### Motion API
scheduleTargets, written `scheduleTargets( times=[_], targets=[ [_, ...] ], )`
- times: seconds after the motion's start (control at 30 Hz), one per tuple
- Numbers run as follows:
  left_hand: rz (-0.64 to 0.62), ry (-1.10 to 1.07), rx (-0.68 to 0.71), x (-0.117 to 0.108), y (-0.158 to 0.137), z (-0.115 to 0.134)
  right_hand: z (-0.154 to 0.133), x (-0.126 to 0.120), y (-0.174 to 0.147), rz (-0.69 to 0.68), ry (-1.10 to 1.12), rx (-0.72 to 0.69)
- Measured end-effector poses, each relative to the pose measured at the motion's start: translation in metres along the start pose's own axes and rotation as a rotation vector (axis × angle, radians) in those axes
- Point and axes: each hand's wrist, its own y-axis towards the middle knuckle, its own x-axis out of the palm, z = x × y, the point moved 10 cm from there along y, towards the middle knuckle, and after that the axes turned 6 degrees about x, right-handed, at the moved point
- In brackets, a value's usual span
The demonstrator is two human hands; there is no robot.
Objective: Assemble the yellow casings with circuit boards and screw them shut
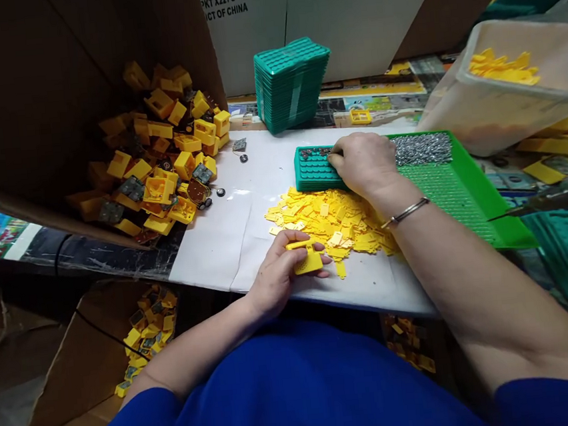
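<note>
My left hand (275, 271) is closed round a small yellow plastic housing (309, 259) with a dotted grille of holes, held low over the front of the white work surface. Over the green moulded tray (312, 168), my right hand (366, 163) has its thumb and fingers pressed together at the tray's back row. Small dark parts (314, 152) sit in that row. What the right fingertips pinch, if anything, is too small to make out. A heap of flat yellow plastic pieces (329, 218) lies between my hands.
A cardboard box on the left spills yellow housings (160, 178) with circuit boards. Stacked green trays (292, 85) stand at the back. To the right are a bright green tray (488, 200) with metal screws (421, 149) and a translucent bin (454, 103). A screwdriver-like shaft (508, 215) points in.
</note>
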Motion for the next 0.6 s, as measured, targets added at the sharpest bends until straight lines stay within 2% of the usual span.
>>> scheduleTargets(
  times=[0.07, 0.17, 0.23, 0.27, 0.37, 0.5, 0.6],
  targets=[
    [0.016, 0.003, 0.024, -0.002, -0.001, 0.003, -0.017, -0.014, -0.024, -0.039, 0.219, -0.062],
    [-0.005, 0.005, 0.074, -0.002, -0.001, 0.006, -0.043, -0.013, -0.078, -0.352, 0.651, -0.114],
    [-0.028, 0.038, 0.107, 0.0, -0.001, 0.008, -0.055, -0.011, -0.112, -0.483, 0.757, -0.139],
    [-0.034, 0.068, 0.126, 0.0, -0.001, 0.009, -0.057, -0.01, -0.125, -0.507, 0.774, -0.149],
    [-0.043, 0.199, 0.188, 0.002, -0.003, 0.014, -0.056, -0.01, -0.144, -0.468, 0.755, -0.19],
    [-0.046, 0.424, 0.281, 0.005, -0.008, 0.02, -0.054, -0.014, -0.15, -0.316, 0.66, -0.268],
    [-0.05, 0.523, 0.353, 0.008, -0.011, 0.026, -0.053, -0.014, -0.151, -0.257, 0.616, -0.252]
  ],
)
